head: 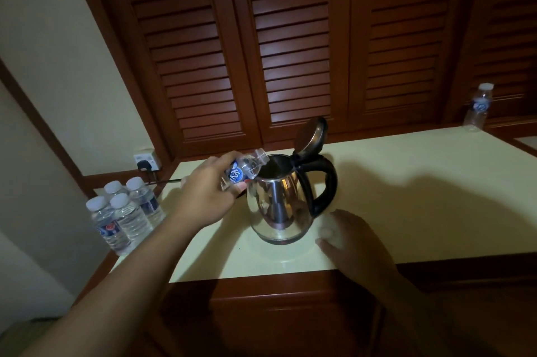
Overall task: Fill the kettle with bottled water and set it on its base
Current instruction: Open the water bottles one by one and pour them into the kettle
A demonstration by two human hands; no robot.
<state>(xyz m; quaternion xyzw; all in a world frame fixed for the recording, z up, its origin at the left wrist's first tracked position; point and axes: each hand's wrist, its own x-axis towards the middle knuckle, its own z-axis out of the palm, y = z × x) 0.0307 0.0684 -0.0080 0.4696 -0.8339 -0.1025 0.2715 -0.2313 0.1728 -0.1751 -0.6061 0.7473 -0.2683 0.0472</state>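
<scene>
A shiny steel kettle (279,205) with a black handle stands on the cream countertop (406,197), its lid hinged up and open. My left hand (207,191) grips a small clear water bottle (247,168), tipped with its uncapped mouth over the kettle's opening. My right hand (348,236) rests on the counter just right of the kettle's foot, fingers curled; something pale shows at its fingertips, too blurred to name. The kettle's base is mostly hidden behind my left hand.
Several capped water bottles (123,215) stand together on a lower ledge at the left. One more bottle (479,106) stands at the counter's far right corner. A wall socket (146,159) with a black plug and cord sits behind. Louvred wooden doors rise behind the counter.
</scene>
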